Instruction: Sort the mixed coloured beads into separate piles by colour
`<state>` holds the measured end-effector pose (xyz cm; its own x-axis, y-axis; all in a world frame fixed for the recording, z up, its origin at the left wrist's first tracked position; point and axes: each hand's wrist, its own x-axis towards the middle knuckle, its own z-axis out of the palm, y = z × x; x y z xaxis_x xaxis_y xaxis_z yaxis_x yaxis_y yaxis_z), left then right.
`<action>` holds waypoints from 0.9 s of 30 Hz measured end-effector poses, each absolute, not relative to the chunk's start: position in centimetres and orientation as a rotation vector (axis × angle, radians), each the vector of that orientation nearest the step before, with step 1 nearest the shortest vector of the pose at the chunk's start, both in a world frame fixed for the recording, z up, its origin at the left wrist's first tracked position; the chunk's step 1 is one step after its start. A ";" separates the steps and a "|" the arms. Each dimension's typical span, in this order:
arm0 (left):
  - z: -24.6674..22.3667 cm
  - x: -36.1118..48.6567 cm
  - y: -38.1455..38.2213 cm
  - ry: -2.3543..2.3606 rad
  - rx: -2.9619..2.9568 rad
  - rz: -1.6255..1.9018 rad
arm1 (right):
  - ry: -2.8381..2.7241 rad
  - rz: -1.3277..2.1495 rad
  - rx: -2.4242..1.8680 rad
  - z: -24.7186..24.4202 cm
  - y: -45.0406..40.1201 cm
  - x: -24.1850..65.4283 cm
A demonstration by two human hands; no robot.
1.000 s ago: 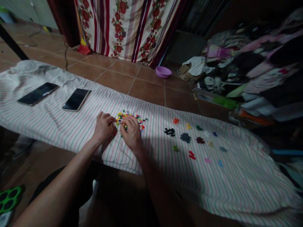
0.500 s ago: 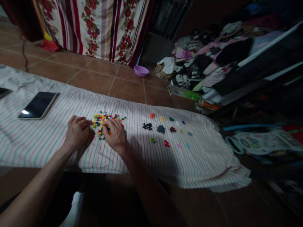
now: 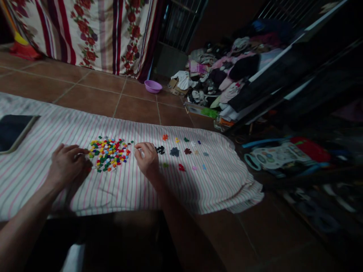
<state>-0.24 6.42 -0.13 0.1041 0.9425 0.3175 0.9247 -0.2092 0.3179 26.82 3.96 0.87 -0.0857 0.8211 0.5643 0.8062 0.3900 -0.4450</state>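
On the striped cloth-covered surface (image 3: 119,198), a heap of small coloured plastic pieces (image 3: 108,153) lies between your hands, nearer your left hand (image 3: 66,164). Your right hand (image 3: 146,158) is just beside it. Both grips look curled; you can't tell if either holds a piece.

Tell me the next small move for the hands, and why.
Probably the right hand should pinch one piece from the edge of the colored pile and add it to a matching small group, such as the dark blue one: it rests between the pile and those groups on the striped sheet, while the left hand sits farther off.
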 end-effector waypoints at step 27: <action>2.7 1.4 5.0 1.816 2.126 0.966 | -0.853 0.176 -1.518 0.8 -0.6 47.6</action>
